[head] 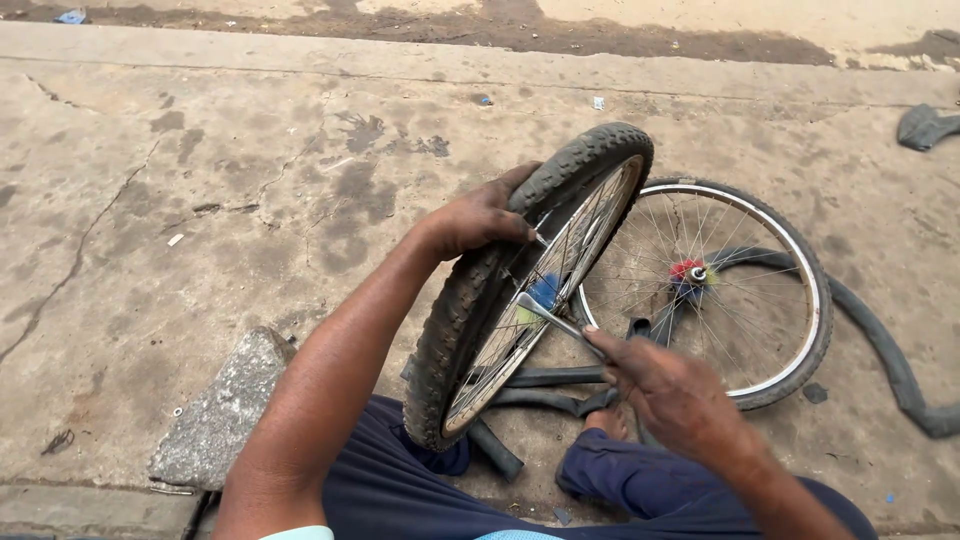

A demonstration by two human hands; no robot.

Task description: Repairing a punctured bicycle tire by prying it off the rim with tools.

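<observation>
An upright bicycle wheel with a worn black tyre (470, 300) leans between my knees. My left hand (478, 215) grips the tyre's upper edge, fingers curled over the tread. My right hand (665, 385) holds a slim metal tyre lever (550, 317), its tip wedged at the rim between tyre and spokes. A blue-green brush ornament (540, 295) sits at the hub.
A second spoked wheel (790, 265) with a red-blue hub ornament lies flat on the concrete behind. A black inner tube (895, 365) snakes around it to the right. A grey stone slab (220, 410) rests at the lower left. A dark scrap (925, 125) lies at the far right.
</observation>
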